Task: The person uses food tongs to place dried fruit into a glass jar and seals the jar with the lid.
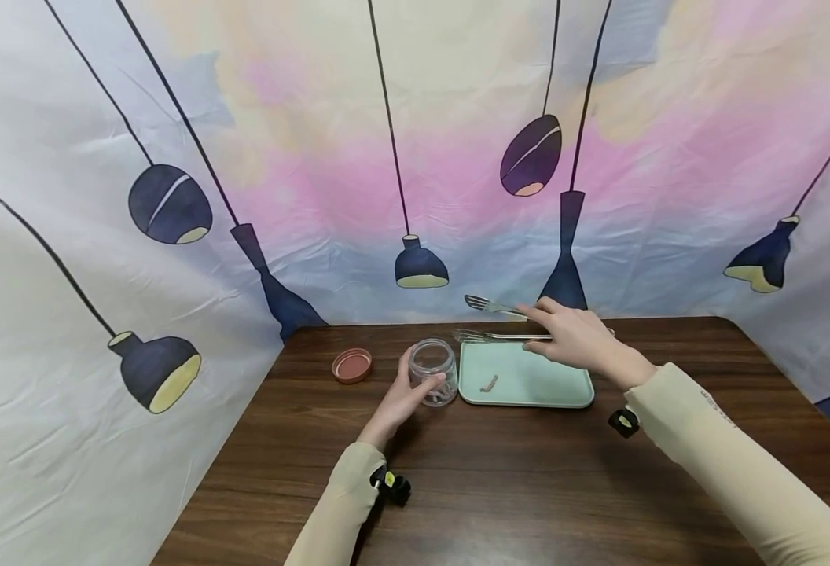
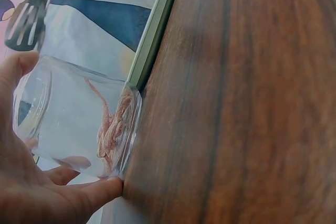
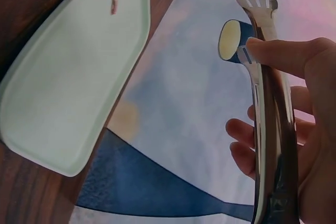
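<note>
My left hand (image 1: pixel 394 405) holds a clear jar (image 1: pixel 434 355) that stands upright on the table, fingers and thumb around its sides. Thin reddish-brown dried strips (image 2: pixel 113 129) lie bunched at the jar's bottom in the left wrist view. My right hand (image 1: pixel 576 336) grips a pair of metal tongs (image 3: pixel 275 129) with slotted ends, spread apart with nothing between them, above the back edge of a pale green tray (image 1: pixel 549 381). One short strip (image 1: pixel 489 384) lies on the left part of the tray, apart from the tongs.
A reddish-brown round lid (image 1: pixel 352 366) lies on the dark wooden table (image 1: pixel 500 479), left of the jar. The tray stands right beside the jar. Behind the table hangs a cloth (image 1: pixel 330 259) printed with lamps.
</note>
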{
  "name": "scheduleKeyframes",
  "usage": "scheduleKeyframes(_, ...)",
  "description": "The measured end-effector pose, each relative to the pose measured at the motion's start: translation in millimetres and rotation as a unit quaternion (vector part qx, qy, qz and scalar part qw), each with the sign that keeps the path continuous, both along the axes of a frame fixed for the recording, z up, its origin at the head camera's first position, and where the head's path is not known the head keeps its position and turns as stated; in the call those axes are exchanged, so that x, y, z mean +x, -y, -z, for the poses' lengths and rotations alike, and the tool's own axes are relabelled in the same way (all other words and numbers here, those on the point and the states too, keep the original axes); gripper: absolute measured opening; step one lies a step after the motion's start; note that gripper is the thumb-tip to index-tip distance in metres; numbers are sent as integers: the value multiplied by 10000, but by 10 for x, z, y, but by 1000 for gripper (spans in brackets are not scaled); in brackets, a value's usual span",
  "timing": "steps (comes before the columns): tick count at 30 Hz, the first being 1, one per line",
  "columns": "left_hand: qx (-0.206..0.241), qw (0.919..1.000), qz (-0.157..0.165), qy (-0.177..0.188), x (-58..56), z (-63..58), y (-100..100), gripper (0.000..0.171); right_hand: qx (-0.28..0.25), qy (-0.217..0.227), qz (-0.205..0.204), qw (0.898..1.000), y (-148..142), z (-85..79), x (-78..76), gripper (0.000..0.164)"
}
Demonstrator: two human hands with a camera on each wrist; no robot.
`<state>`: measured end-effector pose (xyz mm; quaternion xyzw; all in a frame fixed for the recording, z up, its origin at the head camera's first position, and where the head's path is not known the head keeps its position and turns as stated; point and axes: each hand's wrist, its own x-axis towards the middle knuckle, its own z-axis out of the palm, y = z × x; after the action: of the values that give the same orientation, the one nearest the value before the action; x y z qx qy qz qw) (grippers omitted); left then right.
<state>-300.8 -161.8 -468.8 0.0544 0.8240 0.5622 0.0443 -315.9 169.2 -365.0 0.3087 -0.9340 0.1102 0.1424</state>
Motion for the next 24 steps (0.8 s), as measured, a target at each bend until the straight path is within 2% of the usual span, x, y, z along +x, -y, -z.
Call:
scheduleKeyframes(5, 33, 9999, -1, 97, -14, 3, 6, 89, -15, 379, 136, 9992, -52, 94, 4, 67)
scheduleKeyframes(7, 45, 10000, 14, 75, -43, 56, 20, 91, -51, 572, 170, 9982, -74, 135, 11, 67)
scheduleKeyframes(14, 3, 10000, -11, 7, -28, 66, 18, 92, -457, 1361, 86, 9896, -104, 312, 60, 66)
scheduleKeyframes(24, -14, 10000, 15, -50, -44, 75, 29, 92, -420, 1657, 227, 9850, -126, 549, 106, 61)
